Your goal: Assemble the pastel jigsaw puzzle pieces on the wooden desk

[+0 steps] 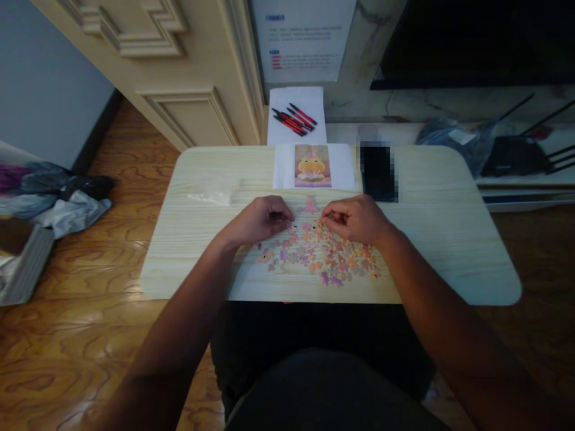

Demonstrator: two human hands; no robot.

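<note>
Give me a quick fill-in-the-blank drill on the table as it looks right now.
1. Both hands, left hand and right hand, work over loose ____ pieces.
2. The reference picture lies at the table's ____ edge.
3. The red and black pens lie on a white ____.
4. The dark phone lies to the ____ of the reference picture.

Missing words: puzzle; far; sheet; right

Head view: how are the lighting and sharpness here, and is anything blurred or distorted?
Head view: dim, warm light; the forearms and lap are in deep shadow. The puzzle pieces under the left hand and right hand are soft, individual shapes hard to read. The dark phone is pixelated. The table edges bow from wide-angle distortion.
</note>
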